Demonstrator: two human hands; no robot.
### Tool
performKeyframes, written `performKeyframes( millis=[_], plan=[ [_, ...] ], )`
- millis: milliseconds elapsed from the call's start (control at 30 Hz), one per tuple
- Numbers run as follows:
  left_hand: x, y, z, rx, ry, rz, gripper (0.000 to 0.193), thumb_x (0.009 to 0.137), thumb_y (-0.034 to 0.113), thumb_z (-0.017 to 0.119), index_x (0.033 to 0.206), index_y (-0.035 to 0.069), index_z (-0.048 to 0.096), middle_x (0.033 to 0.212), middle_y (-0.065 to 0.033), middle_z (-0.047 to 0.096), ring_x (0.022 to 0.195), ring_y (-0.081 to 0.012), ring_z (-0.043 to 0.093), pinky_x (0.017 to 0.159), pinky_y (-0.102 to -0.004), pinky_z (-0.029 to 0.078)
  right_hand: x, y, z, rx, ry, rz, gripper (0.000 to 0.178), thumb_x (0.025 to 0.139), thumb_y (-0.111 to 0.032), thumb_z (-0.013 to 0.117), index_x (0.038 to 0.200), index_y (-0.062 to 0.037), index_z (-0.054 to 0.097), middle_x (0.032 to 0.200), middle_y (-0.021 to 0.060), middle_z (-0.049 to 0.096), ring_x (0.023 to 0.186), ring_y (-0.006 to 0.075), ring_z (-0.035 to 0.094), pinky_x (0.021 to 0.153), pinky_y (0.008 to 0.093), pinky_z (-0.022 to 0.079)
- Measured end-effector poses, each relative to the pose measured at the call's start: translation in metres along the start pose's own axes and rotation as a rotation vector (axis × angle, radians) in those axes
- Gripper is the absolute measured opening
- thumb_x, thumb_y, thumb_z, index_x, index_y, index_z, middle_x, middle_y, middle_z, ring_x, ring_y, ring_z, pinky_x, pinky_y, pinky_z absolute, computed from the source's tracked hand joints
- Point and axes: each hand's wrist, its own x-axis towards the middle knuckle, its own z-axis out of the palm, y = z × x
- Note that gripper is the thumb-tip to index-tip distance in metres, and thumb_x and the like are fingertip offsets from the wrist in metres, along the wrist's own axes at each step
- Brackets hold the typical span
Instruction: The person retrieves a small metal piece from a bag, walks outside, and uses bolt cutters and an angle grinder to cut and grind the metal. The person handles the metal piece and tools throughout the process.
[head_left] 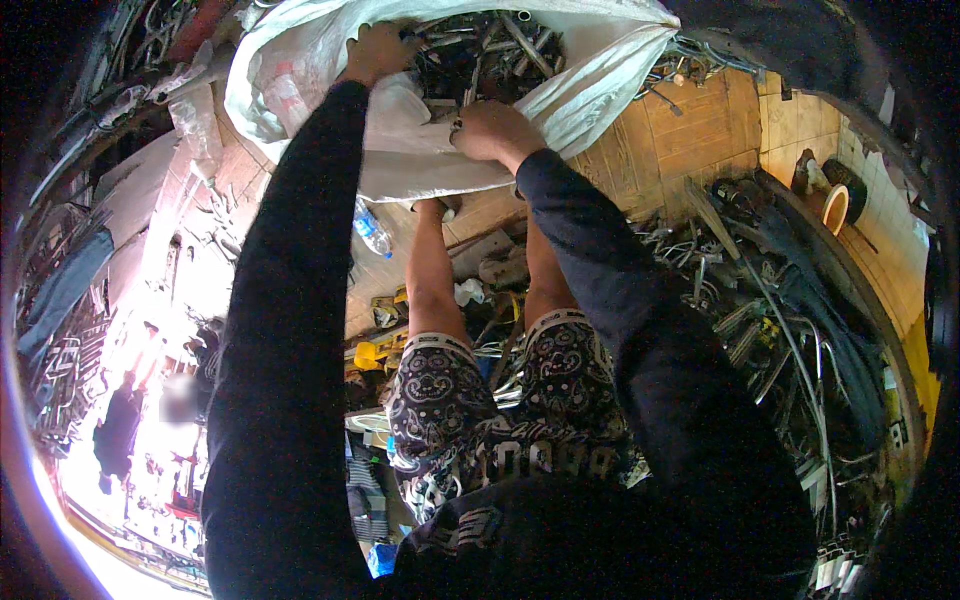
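Observation:
A large white woven sack (590, 95) lies spread wide in front of me, with a heap of dark and grey metal parts (500, 50) inside it. My left hand (380, 52) reaches in at the heap's left side; its fingers are dark and smeared, so their grip cannot be made out. On the near side of the heap is my right hand (495, 130), its fingers curled closed beside a small brownish piece (440, 106). What lies within those fingers is hidden. Folds of the sack hang just below both hands.
A clear plastic bottle (372, 230) lies on the tiled floor (670, 135) near my feet. Metal rods and scrap (770, 330) are piled to the right, with a long thin rod across them. More metal pieces (75, 370) lie left. A yellow object (368, 355) is by my knee.

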Motion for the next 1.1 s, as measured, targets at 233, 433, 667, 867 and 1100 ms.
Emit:
performKeyframes(
  millis=[233, 433, 667, 867, 1100],
  plan=[
    [-0.049, 0.039, 0.032, 0.315, 0.161, -0.135, 0.055, 0.093, 0.047, 0.064, 0.145, 0.031, 0.060, 0.154, -0.0256, 0.044, 0.136, -0.0469, 0.045, 0.109, -0.0616, 0.036, -0.025, -0.007, 0.010, -0.144, 0.074, 0.012, 0.029, 0.084, -0.025, 0.063, 0.095, -0.0017, 0.076, 0.096, 0.0202, 0.076, 0.091, 0.0394, 0.073, 0.085, 0.0518, 0.056],
    [-0.077, 0.062, 0.034, 0.337, 0.233, -0.189, 0.057, 0.091, 0.035, 0.066, 0.148, 0.030, 0.057, 0.161, -0.0257, 0.033, 0.138, -0.0472, 0.040, 0.110, -0.0597, 0.034, -0.051, -0.014, 0.006, -0.204, 0.136, -0.041, 0.026, 0.084, -0.021, 0.063, 0.097, -0.0009, 0.072, 0.105, 0.0232, 0.071, 0.106, 0.0435, 0.065, 0.087, 0.0525, 0.058],
    [-0.072, 0.103, 0.047, 0.244, 0.333, 0.261, 0.051, 0.091, 0.032, 0.065, 0.141, 0.019, 0.063, 0.151, -0.0183, 0.047, 0.136, -0.0417, 0.046, 0.112, -0.0563, 0.037, -0.068, -0.019, 0.015, -0.221, 0.283, -0.052, 0.028, 0.085, -0.023, 0.065, 0.099, 0.0016, 0.072, 0.112, 0.0286, 0.063, 0.116, 0.0481, 0.058, 0.081, 0.0541, 0.060],
    [-0.082, 0.093, 0.074, 0.222, -0.196, 0.514, 0.044, 0.093, 0.024, 0.061, 0.134, 0.009, 0.062, 0.138, -0.0199, 0.060, 0.133, -0.0359, 0.053, 0.107, -0.0566, 0.044, -0.080, -0.022, 0.003, -0.165, 0.178, -0.033, 0.026, 0.087, -0.021, 0.064, 0.096, 0.0013, 0.072, 0.111, 0.0280, 0.063, 0.118, 0.0473, 0.058, 0.086, 0.0538, 0.058],
    [-0.092, 0.080, 0.104, 0.199, -0.254, 0.620, 0.045, 0.095, 0.022, 0.059, 0.138, 0.009, 0.058, 0.142, -0.0211, 0.055, 0.126, -0.0381, 0.058, 0.100, -0.0658, 0.046, -0.065, -0.010, -0.024, -0.013, 0.125, 0.108, 0.025, 0.084, -0.019, 0.066, 0.098, -0.0002, 0.075, 0.115, 0.0247, 0.064, 0.121, 0.0469, 0.056, 0.088, 0.0486, 0.057]
  ],
)
